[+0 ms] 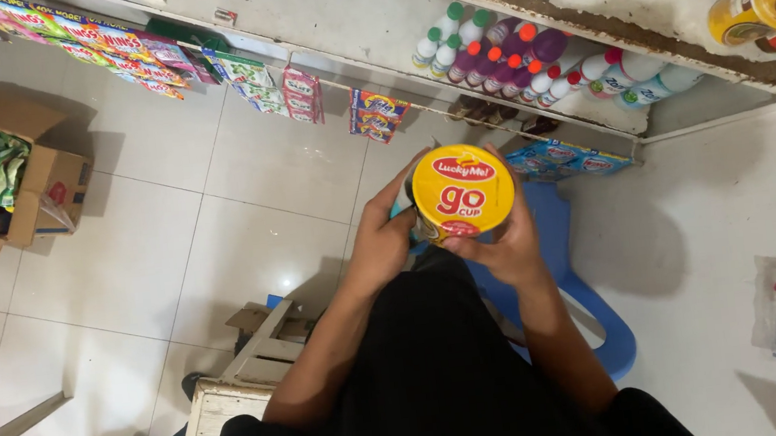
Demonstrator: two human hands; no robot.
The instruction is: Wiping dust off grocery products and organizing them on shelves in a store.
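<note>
Yellow-lidded noodle cup [462,191] held at chest height, left hand [381,243] and right hand [507,249] both wrapped round it, over blue chair [567,276]. Inspecting step, likely; shelving next needs steady grip.

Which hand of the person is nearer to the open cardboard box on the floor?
The left hand. It grips the left side of the yellow cup, toward the cardboard box. The right hand holds the cup's far side, farther from the box.
</note>
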